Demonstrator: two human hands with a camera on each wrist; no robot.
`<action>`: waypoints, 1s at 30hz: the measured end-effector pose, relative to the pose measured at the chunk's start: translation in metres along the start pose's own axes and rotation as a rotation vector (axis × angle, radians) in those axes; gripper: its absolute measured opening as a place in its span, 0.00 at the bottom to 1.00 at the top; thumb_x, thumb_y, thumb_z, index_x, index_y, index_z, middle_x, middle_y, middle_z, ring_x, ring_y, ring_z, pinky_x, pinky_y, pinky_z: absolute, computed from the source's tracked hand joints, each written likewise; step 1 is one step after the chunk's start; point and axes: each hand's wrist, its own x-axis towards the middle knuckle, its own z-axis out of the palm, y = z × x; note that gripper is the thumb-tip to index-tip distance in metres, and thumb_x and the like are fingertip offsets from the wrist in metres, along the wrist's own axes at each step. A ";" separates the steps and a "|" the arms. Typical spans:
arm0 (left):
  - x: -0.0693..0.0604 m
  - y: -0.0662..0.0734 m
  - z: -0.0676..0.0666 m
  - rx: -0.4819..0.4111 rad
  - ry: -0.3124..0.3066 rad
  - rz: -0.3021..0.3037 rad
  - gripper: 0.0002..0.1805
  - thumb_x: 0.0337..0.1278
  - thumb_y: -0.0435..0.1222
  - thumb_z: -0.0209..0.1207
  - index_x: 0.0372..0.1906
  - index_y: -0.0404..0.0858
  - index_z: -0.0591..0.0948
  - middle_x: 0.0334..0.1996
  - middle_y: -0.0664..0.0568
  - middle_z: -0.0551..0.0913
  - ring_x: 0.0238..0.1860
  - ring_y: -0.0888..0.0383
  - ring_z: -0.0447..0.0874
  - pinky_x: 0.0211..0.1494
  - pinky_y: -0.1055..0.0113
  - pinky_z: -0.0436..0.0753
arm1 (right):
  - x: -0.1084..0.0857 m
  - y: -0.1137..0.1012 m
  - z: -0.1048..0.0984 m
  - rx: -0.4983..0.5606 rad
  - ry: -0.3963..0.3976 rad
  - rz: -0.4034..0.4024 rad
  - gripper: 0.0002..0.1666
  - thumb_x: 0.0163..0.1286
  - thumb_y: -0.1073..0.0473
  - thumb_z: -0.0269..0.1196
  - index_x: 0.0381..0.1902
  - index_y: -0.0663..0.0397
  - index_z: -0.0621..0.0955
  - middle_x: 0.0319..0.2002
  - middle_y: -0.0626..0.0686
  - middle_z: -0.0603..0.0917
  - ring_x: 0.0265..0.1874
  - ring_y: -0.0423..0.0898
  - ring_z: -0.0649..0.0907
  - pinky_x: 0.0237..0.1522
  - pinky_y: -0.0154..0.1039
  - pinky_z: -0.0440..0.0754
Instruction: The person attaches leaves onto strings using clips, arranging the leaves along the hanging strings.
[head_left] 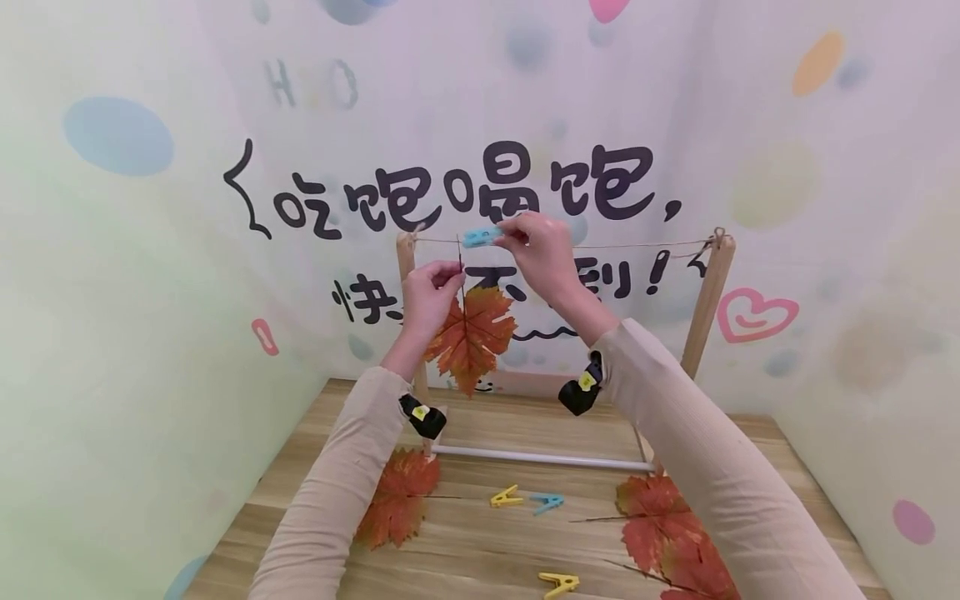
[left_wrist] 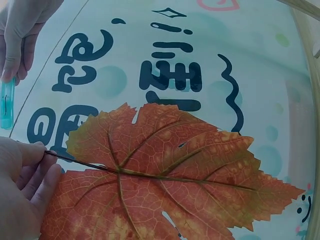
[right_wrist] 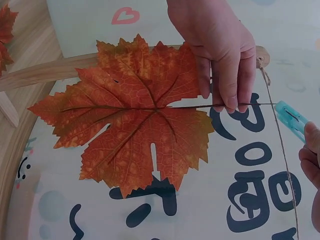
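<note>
My left hand (head_left: pixel 433 293) pinches the thin dark stem of an orange-red maple leaf (head_left: pixel 474 333), which hangs tip down below the fingers. The stem's upper end reaches the twine (right_wrist: pixel 282 150) strung between two wooden posts. In my right hand (head_left: pixel 542 250) is a light blue clothespin (head_left: pixel 482 237), held between thumb and fingers close beside the stem tip. In the right wrist view the clothespin (right_wrist: pixel 291 120) lies near the point where stem and twine cross; whether it touches either, I cannot tell. The left wrist view shows the leaf's veined face (left_wrist: pixel 165 175).
The twine's wooden posts, left (head_left: pixel 406 258) and right (head_left: pixel 708 308), stand on a wooden table (head_left: pixel 510 558), with a white rod (head_left: pixel 540 457) low between them. On the table lie a blue clothespin (head_left: pixel 547 502), yellow clothespins (head_left: pixel 506 497) and several leaves (head_left: pixel 401 500). A printed wall stands behind.
</note>
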 end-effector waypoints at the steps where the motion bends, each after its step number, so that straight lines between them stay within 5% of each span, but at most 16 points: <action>1: 0.000 0.000 0.000 -0.004 -0.002 -0.001 0.09 0.52 0.28 0.60 0.38 0.28 0.82 0.35 0.40 0.83 0.32 0.51 0.80 0.35 0.71 0.78 | 0.000 0.000 0.000 -0.002 -0.003 0.007 0.10 0.55 0.66 0.65 0.35 0.66 0.83 0.31 0.57 0.84 0.29 0.47 0.81 0.35 0.35 0.79; 30: 0.000 -0.002 0.004 0.043 -0.025 0.002 0.10 0.53 0.31 0.60 0.39 0.30 0.82 0.36 0.42 0.83 0.35 0.52 0.82 0.42 0.65 0.80 | 0.010 0.002 0.007 -0.012 -0.138 0.084 0.11 0.58 0.65 0.63 0.39 0.66 0.83 0.32 0.58 0.82 0.30 0.48 0.78 0.33 0.36 0.76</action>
